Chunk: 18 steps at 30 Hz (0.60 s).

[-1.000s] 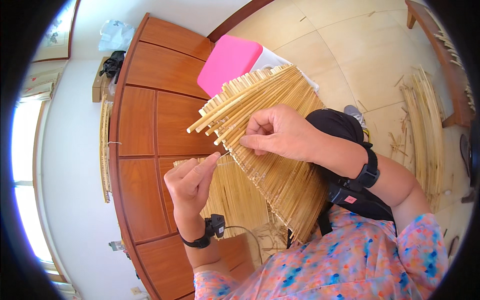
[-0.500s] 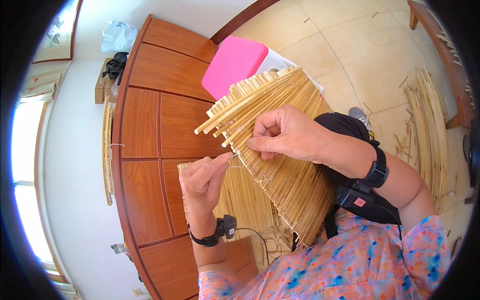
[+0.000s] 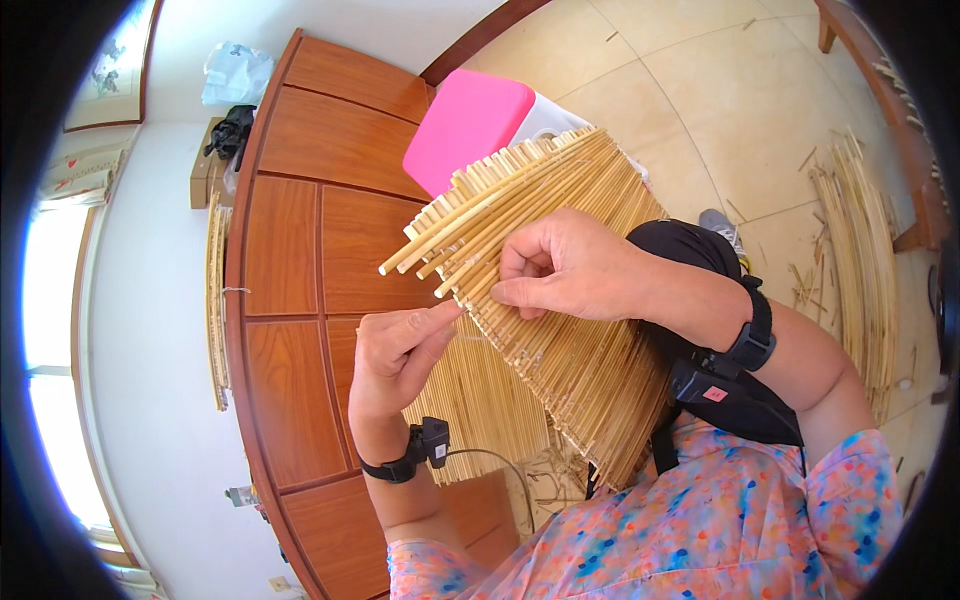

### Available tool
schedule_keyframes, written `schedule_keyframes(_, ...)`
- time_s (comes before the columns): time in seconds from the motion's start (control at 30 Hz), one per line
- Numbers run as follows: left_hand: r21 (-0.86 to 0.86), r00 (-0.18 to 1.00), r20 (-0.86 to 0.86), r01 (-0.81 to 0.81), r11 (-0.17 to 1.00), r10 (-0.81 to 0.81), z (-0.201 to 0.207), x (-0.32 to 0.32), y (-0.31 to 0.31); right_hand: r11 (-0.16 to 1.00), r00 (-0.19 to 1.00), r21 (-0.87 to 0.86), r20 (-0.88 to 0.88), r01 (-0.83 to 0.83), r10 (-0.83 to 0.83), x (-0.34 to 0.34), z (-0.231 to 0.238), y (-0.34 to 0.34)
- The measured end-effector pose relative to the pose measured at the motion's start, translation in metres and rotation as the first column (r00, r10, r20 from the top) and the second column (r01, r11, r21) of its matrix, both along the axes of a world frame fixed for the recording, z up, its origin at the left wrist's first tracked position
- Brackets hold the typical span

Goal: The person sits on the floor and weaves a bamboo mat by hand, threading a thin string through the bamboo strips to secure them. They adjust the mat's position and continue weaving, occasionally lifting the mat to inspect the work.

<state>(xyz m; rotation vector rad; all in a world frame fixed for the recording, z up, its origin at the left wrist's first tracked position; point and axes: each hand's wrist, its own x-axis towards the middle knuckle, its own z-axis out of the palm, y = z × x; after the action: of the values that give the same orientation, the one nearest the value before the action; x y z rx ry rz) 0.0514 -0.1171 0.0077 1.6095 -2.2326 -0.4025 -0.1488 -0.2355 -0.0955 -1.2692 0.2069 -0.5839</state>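
Stick mat (image 3: 570, 375) slants in front of the person, under the right hand (image 3: 580, 265), which curls loosely, fingertips against the sticks; whether it grips any, I cannot tell. The left hand (image 3: 395, 350) has thumb and forefinger drawn together at the mat's edge, their hold unclear. Beyond stands a pink-lidded box (image 3: 468, 130).
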Motion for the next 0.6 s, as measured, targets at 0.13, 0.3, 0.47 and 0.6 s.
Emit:
schedule_keyframes(0.13, 0.035, 0.997, -0.029, 0.068, 0.997, -0.067, 0.004, -0.005, -0.007, 0.999, 0.999, -0.021, 0.023, 0.044, -0.043, 0.001, -0.003, 0.001)
schedule_keyframes(0.3, 0.103, 0.996, 0.014, 0.082, 0.991, -0.084, 0.014, -0.006, -0.009, 0.998, 1.0, -0.051, -0.009, 0.029, -0.03, -0.003, -0.001, 0.001)
schedule_keyframes(0.47, 0.126, 0.992, 0.018, 0.125, 0.984, -0.128, 0.015, -0.003, -0.012, 0.998, 1.0, -0.053, -0.016, 0.016, -0.017, -0.003, -0.001, 0.001)
schedule_keyframes(0.6, 0.165, 0.985, 0.026, 0.162, 0.973, -0.169, 0.018, -0.001, -0.015, 0.999, 1.0, -0.042, -0.02, -0.002, 0.001, -0.004, 0.0, 0.0)
